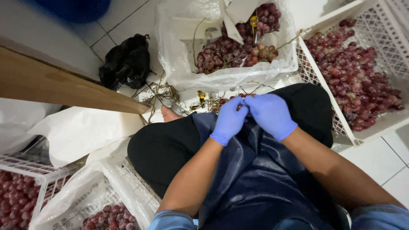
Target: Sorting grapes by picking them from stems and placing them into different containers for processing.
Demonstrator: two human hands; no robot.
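My left hand (230, 119) and my right hand (270, 114), both in blue gloves, meet fingertip to fingertip above my lap. They pinch a small bunch of red grapes (222, 101); only a few berries and thin stems show past the left fingers, the rest is hidden. A dark blue apron (255, 179) covers my black-trousered legs. Just beyond my hands stands a box lined with clear plastic (179, 64) that holds red grape bunches (238, 51).
A white crate (341, 115) full of loose red grapes stands at the right. More white crates with grapes (17, 196) are at the lower left. Bare stems (164, 93), a black bag (127, 64), white paper (81, 127) and a wooden board (51, 85) lie on the tiled floor.
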